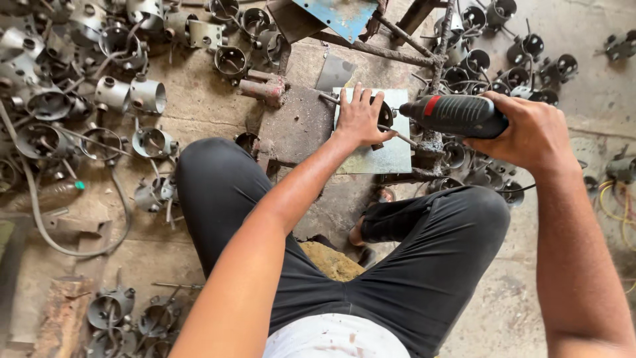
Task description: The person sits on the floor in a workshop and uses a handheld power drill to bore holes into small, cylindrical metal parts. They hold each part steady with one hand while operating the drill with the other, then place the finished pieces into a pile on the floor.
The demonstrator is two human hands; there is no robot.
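My left hand lies flat over a small dark metal ring part with a thin rod, pressing it onto a pale metal plate on the floor. My right hand grips a dark power drill with a red band, held sideways with its nose pointing left at the part under my left hand. My knees in black trousers frame the plate.
Several grey metal ring parts with welded rods lie in heaps at the left, top right and bottom left. A rusty block lies beside the plate. A blue metal sheet and a rusty frame stand behind. Yellow cable at right.
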